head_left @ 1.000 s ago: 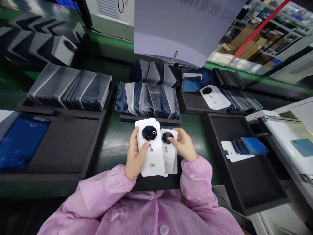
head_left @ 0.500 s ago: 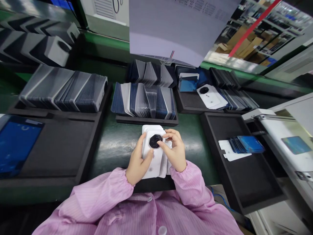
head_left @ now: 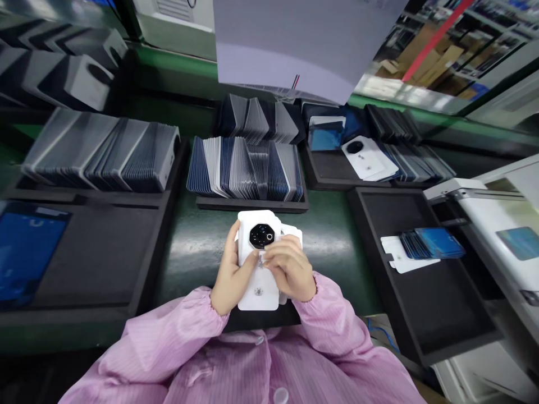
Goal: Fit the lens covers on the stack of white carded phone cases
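A small stack of white phone back covers (head_left: 257, 255), each with a black octagonal camera cutout, is gripped between both my hands just above the green belt (head_left: 197, 247). My left hand (head_left: 231, 275) wraps the stack's left edge, thumb lying across the top cover. From the right, my right hand (head_left: 289, 271) closes over the stack, fingers on the top cover below the cutout. The corner of a lower cover (head_left: 295, 233) sticks out at the upper right. Pink sleeves cover both arms.
A black tray (head_left: 252, 205) of upright covers stands just beyond my hands. More trays of covers sit at the left (head_left: 101, 157) and back right (head_left: 370, 163). A black tray on the right (head_left: 421, 292) holds blue-filmed pieces (head_left: 429, 244). A white machine (head_left: 505, 224) is far right.
My right hand slid the separate right-hand cover under the one in my left hand, and both hands squared the stack together. My right fingers moved from the cutout down onto the top cover.
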The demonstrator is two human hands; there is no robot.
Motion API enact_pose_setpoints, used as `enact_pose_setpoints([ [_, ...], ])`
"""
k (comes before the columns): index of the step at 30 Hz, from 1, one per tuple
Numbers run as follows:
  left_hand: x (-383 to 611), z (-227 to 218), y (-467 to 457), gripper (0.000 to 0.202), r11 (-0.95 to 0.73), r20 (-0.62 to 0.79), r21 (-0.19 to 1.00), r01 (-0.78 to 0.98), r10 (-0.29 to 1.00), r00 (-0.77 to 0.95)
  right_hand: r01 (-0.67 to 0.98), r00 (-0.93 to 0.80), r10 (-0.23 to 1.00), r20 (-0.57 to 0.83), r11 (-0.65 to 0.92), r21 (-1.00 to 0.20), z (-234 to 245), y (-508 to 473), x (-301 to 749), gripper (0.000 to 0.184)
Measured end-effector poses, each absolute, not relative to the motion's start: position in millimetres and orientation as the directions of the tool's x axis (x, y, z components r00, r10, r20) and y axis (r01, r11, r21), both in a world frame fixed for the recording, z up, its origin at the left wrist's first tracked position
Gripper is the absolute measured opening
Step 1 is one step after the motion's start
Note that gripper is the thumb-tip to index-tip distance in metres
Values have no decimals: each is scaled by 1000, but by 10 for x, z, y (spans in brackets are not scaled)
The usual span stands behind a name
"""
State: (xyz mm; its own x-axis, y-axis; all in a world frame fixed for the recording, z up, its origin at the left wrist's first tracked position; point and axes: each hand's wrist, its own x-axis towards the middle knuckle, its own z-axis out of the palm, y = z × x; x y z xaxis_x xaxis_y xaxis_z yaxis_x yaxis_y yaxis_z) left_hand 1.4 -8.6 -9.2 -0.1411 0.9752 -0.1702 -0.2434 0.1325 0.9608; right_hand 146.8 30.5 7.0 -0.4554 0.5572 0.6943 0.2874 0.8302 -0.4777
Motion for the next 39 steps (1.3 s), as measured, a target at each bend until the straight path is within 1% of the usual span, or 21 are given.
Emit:
enact_pose_setpoints([
  [1,4,-83,-79,70,120,-161,962,-244,974,-159,234,-470,526,709,849,-474,61,301,1461,17],
  [3,-12,-70,-75,70,102,-147,963,-248,974,-173,178,-472,502,725,860,-479,54,297,1451,23],
  [7,-23,-54,-81,71,114,-162,958,-262,972,-169,182,-465,506,726,858,-481,72,295,1446,33],
  [13,-25,-66,-93,71,110,-156,963,-245,972,-177,181,-481,480,734,873,-452,105,296,1448,29],
  [20,-25,-65,-113,70,111,-148,973,-200,972,-180,202,-469,490,735,870,-451,126,288,1446,23],
  [27,-31,-97,-136,70,79,-105,987,-143,976,-188,215,-478,507,717,859,-464,147,279,1454,23],
  [32,-36,-105,-146,70,81,-105,988,-133,978,-178,207,-456,492,742,869,-449,155,287,1459,23],
  [35,-22,-104,-145,69,96,-121,984,-153,979,-165,259,-404,518,754,855,-449,150,290,1469,26],
  [39,9,-103,-154,68,115,-145,972,-204,980,-138,428,-240,624,744,756,-495,99,290,1475,29],
])
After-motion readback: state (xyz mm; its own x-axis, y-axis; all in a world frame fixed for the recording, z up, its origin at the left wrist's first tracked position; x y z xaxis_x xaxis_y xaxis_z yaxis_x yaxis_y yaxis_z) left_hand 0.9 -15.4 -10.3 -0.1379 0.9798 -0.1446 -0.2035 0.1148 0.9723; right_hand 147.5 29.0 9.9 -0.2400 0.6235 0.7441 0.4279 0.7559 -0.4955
